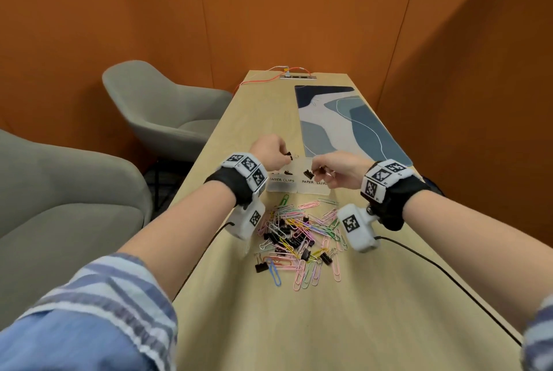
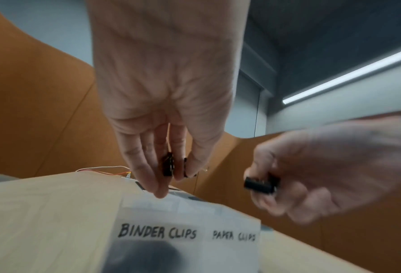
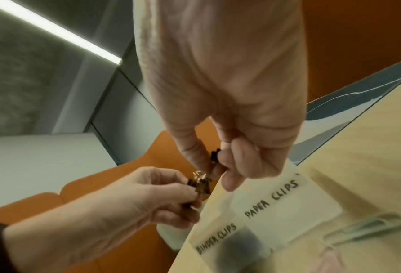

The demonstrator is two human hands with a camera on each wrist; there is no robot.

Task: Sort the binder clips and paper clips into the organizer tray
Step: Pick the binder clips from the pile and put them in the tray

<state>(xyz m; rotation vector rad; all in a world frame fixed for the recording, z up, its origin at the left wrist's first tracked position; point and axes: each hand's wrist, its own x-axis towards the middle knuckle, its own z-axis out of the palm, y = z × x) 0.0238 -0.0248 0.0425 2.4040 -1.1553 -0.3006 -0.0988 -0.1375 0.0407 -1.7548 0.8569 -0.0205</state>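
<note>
Pinching black binder clips in left hand (image 1: 269,151) above organizer tray (image 1: 281,186); gripping black binder clip (image 1: 308,174) in right hand (image 1: 335,167).

Matt pale wood table (image 1: 269,325), translucent plastic tray (image 1: 282,188)

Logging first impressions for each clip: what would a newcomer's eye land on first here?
Probably the bright heap of coloured paper clips and black binder clips on the wooden table, between the forearms. Beyond it, the left hand and the right hand each pinch a black binder clip above the organizer tray, hand-lettered BINDER CLIPS and PAPER CLIPS. A blue patterned mat lies farther back on the right.
</note>
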